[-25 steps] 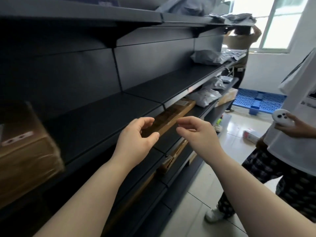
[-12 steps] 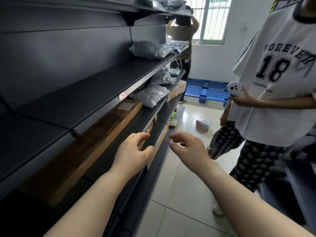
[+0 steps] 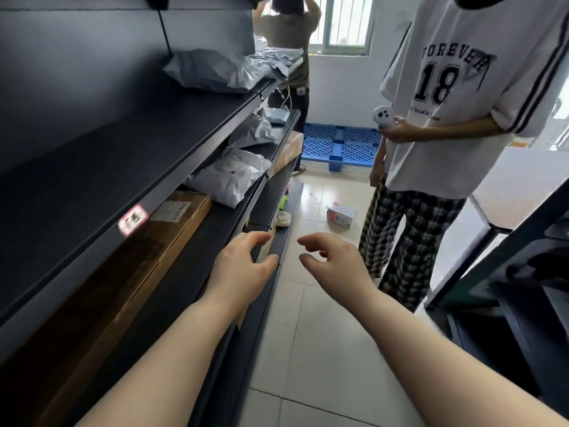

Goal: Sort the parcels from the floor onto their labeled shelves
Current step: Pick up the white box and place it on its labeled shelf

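Both forearms reach forward at frame centre. Left hand (image 3: pixel 243 266) over the black shelf edge (image 3: pixel 271 241), grip spread, empty. Right hand (image 3: pixel 335 263) above the floor tiles (image 3: pixel 311 334), fingers loosely curled, grip spread, empty. One small white-red parcel (image 3: pixel 341 216) lies on the floor, centre-right. One long brown carton (image 3: pixel 147 260) on the shelf at left; grey poly mailers (image 3: pixel 231 177) beyond it, count unclear. Two bystanders, upper frame.

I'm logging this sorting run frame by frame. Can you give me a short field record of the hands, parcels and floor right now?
left hand: empty, open, by the shelf edge
right hand: empty, open, over the floor
long cardboard box: lying on a lower shelf
grey mailer bags: shelved beyond the box
small carton: on the floor, unsorted
bystander: standing right, holding a white device
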`<action>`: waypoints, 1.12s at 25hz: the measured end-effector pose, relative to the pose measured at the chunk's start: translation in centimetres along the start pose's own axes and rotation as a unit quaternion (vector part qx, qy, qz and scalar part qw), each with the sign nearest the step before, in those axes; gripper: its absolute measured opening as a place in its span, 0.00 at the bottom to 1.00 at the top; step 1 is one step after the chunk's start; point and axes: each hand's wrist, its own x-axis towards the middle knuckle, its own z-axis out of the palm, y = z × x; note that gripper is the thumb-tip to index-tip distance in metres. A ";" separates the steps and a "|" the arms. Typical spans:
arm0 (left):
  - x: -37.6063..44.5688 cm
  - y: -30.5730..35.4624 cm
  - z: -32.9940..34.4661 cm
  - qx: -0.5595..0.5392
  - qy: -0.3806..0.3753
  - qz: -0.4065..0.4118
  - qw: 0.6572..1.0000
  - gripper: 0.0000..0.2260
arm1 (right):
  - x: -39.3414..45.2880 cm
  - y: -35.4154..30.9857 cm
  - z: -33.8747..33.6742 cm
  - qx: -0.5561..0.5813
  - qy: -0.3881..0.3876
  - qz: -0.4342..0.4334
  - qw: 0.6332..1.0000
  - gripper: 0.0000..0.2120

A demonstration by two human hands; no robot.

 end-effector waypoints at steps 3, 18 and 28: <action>6.1 -0.9 1.1 -0.015 -0.018 0.002 1.000 0.18 | 4.9 1.6 0.2 -0.009 0.011 0.023 1.000 0.13; 34.5 0.1 15.3 -0.015 -0.048 -0.048 0.998 0.18 | 31.0 17.3 -5.7 -0.003 0.008 0.083 0.997 0.15; 53.3 1.2 23.7 -0.018 -0.072 -0.073 0.995 0.19 | 49.2 28.1 -8.4 0.012 0.013 0.126 0.992 0.12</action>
